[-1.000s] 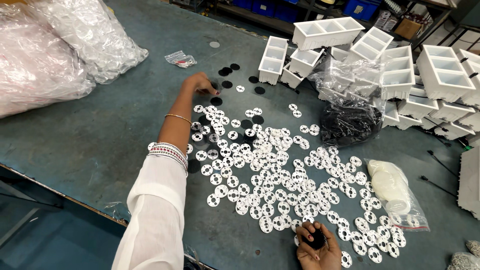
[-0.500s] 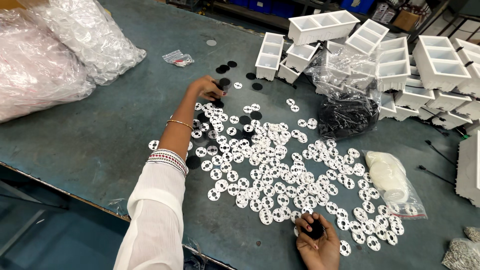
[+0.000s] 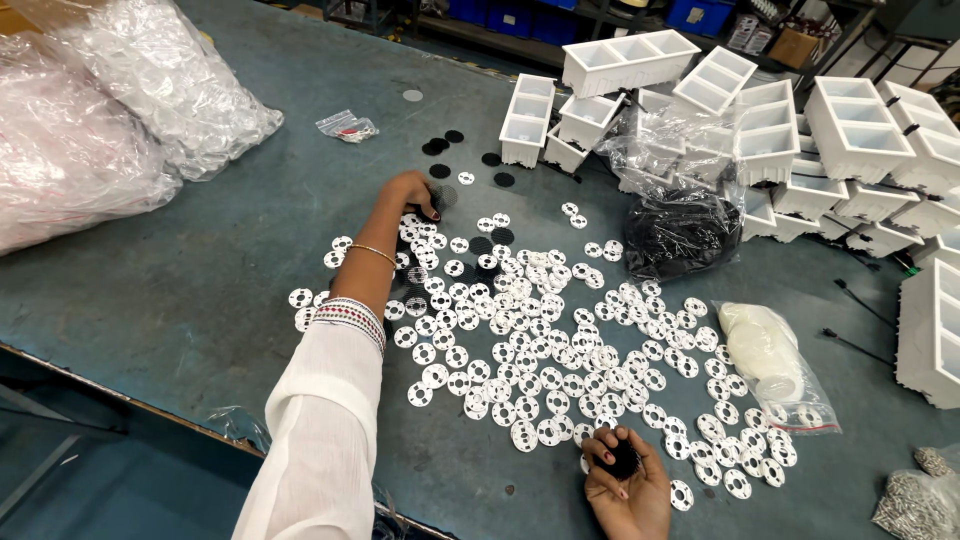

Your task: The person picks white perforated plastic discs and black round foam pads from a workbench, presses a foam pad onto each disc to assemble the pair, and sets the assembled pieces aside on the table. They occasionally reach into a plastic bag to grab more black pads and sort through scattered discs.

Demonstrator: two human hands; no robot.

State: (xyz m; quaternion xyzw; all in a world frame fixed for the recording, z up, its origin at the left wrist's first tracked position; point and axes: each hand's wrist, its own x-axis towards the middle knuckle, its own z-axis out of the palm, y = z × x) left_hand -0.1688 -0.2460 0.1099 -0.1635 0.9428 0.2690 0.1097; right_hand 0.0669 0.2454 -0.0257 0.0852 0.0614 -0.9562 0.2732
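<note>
Black discs: a small stack (image 3: 624,462) held in the right hand (image 3: 625,485) at the near edge of the grey-green surface (image 3: 200,290), fingers (image 3: 600,450) curled narrowly around it; loose black discs (image 3: 440,146) lie scattered at the far side of the pile, one (image 3: 436,213) under the fingertips of the left hand (image 3: 412,192), which is stretched forward with a white sleeve (image 3: 315,440), a thin bangle and a beaded band on the arm; its fingers are bent down onto the surface, the grip itself cannot be told. White perforated discs (image 3: 540,340): many, spread flat across the middle of the surface between the two hands. Clear bag of white discs (image 3: 765,355): lying to the right of the spread. Black bag (image 3: 682,232): beyond the spread, just before a heap of white rectangular housings (image 3: 770,120). Large clear bags of white parts (image 3: 110,110): far left corner. Small clear packet (image 3: 347,125): near those bags, apart from the discs.
</note>
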